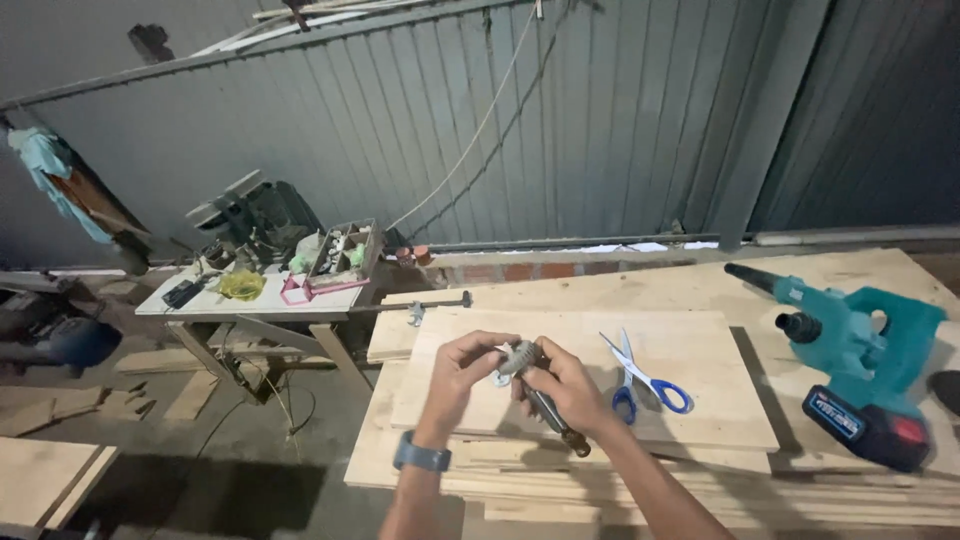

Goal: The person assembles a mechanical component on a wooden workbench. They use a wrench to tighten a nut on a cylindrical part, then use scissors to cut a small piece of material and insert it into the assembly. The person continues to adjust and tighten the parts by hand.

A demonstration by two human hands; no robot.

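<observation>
While a dark-handled tool (545, 400) is hovering above the stacked wooden boards (700, 360), the right hand (570, 385) is clasping its shaft and the left hand (462, 365) is pinching its grey wound head; blue-handled scissors (640, 375) are lying just beside, a teal blower (850, 350) farther right.

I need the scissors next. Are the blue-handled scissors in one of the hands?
No. The blue-handled scissors lie open on the wooden board, right of the hands, which hold a small tool.
</observation>
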